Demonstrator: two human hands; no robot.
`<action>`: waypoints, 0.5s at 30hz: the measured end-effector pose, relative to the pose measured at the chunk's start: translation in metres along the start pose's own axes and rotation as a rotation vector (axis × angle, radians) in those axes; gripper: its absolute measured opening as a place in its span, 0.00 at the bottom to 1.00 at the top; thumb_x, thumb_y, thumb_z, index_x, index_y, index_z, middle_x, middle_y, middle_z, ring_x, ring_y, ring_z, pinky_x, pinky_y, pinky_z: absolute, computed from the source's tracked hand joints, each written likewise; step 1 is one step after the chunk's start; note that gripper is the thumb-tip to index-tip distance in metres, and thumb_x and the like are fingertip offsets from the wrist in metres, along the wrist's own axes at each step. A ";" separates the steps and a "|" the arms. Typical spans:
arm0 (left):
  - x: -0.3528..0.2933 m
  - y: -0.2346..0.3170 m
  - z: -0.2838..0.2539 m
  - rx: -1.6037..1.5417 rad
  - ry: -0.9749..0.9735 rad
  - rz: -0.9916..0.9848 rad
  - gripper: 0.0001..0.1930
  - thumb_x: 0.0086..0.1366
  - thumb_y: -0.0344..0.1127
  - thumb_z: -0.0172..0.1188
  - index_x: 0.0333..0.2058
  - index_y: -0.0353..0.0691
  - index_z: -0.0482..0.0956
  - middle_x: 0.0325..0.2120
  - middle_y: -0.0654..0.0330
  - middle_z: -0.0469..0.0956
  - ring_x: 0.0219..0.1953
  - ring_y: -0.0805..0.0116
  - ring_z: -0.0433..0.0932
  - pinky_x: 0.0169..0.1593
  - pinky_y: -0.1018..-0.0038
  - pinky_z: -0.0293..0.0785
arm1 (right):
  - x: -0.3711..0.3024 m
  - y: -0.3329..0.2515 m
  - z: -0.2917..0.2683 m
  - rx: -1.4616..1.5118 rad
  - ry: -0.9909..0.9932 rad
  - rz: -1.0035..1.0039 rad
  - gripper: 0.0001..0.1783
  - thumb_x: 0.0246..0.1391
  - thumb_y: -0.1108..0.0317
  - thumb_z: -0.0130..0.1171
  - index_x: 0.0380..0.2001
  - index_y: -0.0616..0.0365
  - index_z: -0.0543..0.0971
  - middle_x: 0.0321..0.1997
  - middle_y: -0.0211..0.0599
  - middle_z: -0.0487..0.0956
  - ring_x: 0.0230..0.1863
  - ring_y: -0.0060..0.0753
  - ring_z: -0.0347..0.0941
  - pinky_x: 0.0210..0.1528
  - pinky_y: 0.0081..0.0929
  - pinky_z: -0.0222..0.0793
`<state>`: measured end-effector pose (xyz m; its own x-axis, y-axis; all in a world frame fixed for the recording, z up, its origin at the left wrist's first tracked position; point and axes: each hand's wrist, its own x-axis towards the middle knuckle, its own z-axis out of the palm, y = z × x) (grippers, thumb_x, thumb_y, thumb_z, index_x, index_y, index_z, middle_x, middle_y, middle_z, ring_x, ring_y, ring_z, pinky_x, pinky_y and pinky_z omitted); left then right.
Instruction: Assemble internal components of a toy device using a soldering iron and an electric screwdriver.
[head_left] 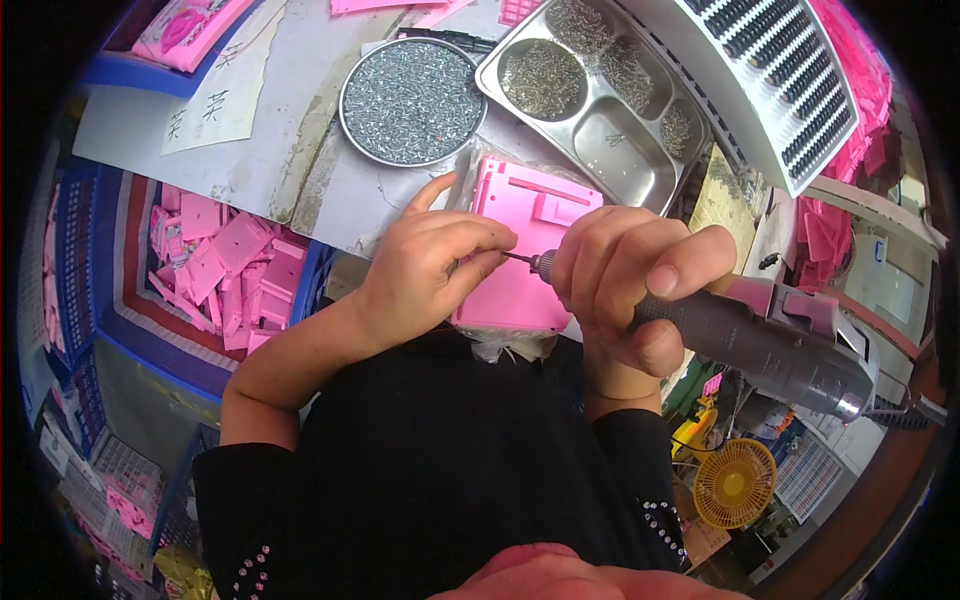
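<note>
Large dark handwritten characters [215, 105] stand on a white paper sheet [240, 115] lying toward the left end of the surface [125, 130], close to its far left corner. At least two show clearly, one beside the other, drawn in thick strokes; a further one, nearer the far edge of the surface, is less distinct. On the dark barrel of the electric screwdriver [755, 345] are small pale marks, too faint and small to read.

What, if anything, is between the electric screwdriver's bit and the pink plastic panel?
The left hand: its fingertips are at the end of the bit, over the pink plastic panel. Whether they hold a screw isn't clear. Nothing else visible.
</note>
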<state>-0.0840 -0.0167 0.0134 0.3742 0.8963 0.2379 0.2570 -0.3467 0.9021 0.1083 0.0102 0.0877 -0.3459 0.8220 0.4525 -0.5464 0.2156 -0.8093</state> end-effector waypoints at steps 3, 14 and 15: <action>0.001 -0.006 -0.002 0.057 0.033 0.065 0.04 0.61 0.29 0.69 0.35 0.41 0.84 0.33 0.61 0.86 0.38 0.62 0.85 0.70 0.47 0.60 | 0.001 0.004 0.003 -0.016 0.029 0.039 0.19 0.59 0.61 0.71 0.45 0.56 0.74 0.18 0.29 0.71 0.19 0.29 0.69 0.26 0.32 0.71; 0.050 -0.064 -0.061 0.829 0.257 0.018 0.09 0.58 0.37 0.71 0.36 0.44 0.85 0.42 0.65 0.82 0.52 0.64 0.76 0.67 0.51 0.54 | 0.029 0.050 -0.030 -0.178 0.102 -0.143 0.16 0.64 0.69 0.62 0.48 0.58 0.67 0.19 0.35 0.72 0.15 0.25 0.66 0.22 0.28 0.69; 0.050 -0.069 -0.061 0.820 0.230 0.028 0.07 0.58 0.37 0.71 0.35 0.45 0.86 0.41 0.66 0.81 0.52 0.64 0.76 0.66 0.53 0.55 | 0.031 0.056 -0.032 -0.210 0.125 -0.149 0.15 0.63 0.71 0.62 0.47 0.59 0.68 0.20 0.36 0.73 0.15 0.24 0.66 0.21 0.26 0.68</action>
<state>-0.1370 0.0690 -0.0150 0.2229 0.8875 0.4032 0.8478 -0.3807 0.3693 0.0913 0.0646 0.0450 -0.1693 0.8287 0.5334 -0.4096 0.4331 -0.8029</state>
